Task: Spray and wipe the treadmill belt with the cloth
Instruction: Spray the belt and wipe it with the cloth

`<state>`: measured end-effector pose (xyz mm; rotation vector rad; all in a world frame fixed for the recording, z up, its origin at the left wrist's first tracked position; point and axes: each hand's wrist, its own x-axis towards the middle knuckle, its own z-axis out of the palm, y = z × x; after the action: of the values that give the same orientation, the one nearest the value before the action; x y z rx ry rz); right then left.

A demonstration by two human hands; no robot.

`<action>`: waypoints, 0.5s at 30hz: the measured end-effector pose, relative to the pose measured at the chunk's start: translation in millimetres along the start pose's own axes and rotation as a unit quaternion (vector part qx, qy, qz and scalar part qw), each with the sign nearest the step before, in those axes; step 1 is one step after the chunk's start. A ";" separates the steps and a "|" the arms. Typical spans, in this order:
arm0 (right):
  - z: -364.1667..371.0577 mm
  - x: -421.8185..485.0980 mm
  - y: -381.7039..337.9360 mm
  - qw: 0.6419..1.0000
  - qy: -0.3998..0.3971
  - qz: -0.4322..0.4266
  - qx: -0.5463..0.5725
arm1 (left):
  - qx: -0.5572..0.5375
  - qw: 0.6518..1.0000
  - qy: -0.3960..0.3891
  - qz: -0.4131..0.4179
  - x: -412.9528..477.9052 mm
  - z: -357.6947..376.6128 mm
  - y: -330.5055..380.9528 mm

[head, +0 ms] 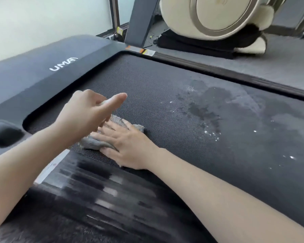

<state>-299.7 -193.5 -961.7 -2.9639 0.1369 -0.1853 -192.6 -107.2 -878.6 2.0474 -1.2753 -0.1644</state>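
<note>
In the head view, the grey cloth (112, 135) lies on the treadmill belt (165, 95), at the belt's front end, close to the dark motor cover (42, 72) that carries the white logo. I take the cloth as the landmark for all places here.

The right hand (128, 146) lies flat on top of the cloth, palm down. Its fingers (111, 130) are stretched out and a little spread, and they press the cloth onto the belt; they are not pinching it. The left hand (88, 114) is just above the cloth and slightly to its left. It seems not to touch the belt. Its fingers are curled loosely, with one finger sticking out forward; I cannot tell if it holds an edge of the cloth.

The relation that matters is this: the wet patch (205, 106), with small white specks around it, lies to the right of the cloth and a little farther from the person, well apart from it. The long axis of the belt runs from the cloth toward this patch and beyond. The right hand is nearer to the patch and already sits on the cloth, so in my judgement it should push the cloth to the right, along the belt. No spray bottle is visible.
</note>
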 end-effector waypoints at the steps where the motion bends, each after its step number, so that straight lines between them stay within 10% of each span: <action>1: -2.5 -11.1 -0.2 1.000 -0.007 -0.003 0.004 | 0.003 1.000 0.001 -0.005 -1.0 2.1 2.6; 15: -48.2 -240.9 103.5 0.976 -0.050 0.211 0.006 | 0.025 1.000 -0.002 -0.018 -26.4 51.0 49.5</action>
<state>-552.3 -278.4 -960.3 -2.8401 0.7356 0.0177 -265.4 -123.8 -892.0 2.1146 -1.2565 -0.1556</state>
